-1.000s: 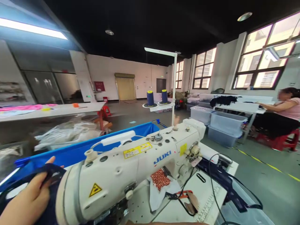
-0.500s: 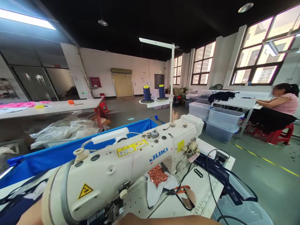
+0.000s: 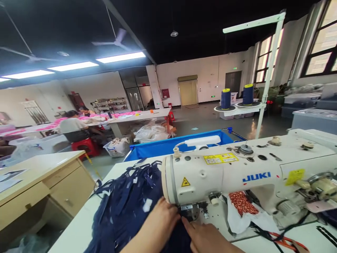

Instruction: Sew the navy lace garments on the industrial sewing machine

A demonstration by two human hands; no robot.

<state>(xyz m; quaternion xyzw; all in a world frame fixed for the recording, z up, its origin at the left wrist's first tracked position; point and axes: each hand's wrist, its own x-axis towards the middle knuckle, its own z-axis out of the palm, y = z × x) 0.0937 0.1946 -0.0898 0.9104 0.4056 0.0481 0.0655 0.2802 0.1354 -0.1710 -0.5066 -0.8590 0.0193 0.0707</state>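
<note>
A white JUKI sewing machine [image 3: 244,172] stretches across the table in front of me. My left hand [image 3: 160,225] lies on dark navy fabric [image 3: 129,207] just left of the presser foot [image 3: 190,212], fingers curved down onto the cloth. My right hand [image 3: 204,237] rests on the same fabric just below the foot, index finger stretched toward it. The navy pieces pile up on the table's left side, with small white labels among them.
A blue fabric bin [image 3: 168,146] stands behind the table. Two blue thread cones [image 3: 237,96] sit on a stand. A wooden desk [image 3: 39,182] is at the left. A person sits at a long table [image 3: 118,117] farther back. Red beads lie on white cloth [image 3: 243,207].
The view has swung left and down. My left hand dropped from the machine's end to the fabric at the presser foot, and my right hand came in beside it.
</note>
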